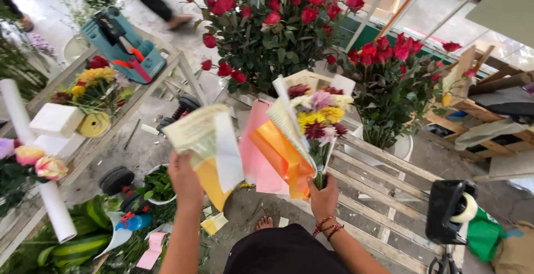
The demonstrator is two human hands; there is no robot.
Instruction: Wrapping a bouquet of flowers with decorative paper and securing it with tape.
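Black lap fabric [283, 252] and a bare toe [265, 222] sit right under the camera, between the two forearms, so that's the starting spot.

Going left to right from there: way off left of the left hand there's a white roll [39, 168], a couple of pink roses [39, 163], and a small mixed arrangement [94, 88] on a bench [167, 65] with a teal tool [119, 43] beyond it. Down low, left of that hand, a blue-handled tool [132, 221] lies in green leaves.

Left hand [186, 182] is closed around a bunch of wrapping sheets [208, 140], pale green, white and yellow, held up and fanned a bit. Those sheets are apart from the flowers, not tucked around them yet.

Right hand [324, 196], red string at the wrist, is clamped on the stems of the bouquet [320, 118], which is up in front of the camera, just right of the other hand. It already has pink and orange paper [272, 152] around its left side plus a woven-looking white piece. So I'd guess the wrap is partway: the inner layers are on, the outer sheets are still loose in the other hand, and I can't see any ribbon or tape on it.

Behind both hands are big buckets of red roses [267, 24]. Right of the right hand there's a slatted bench [384, 196] and a black tape dispenser [450, 210].
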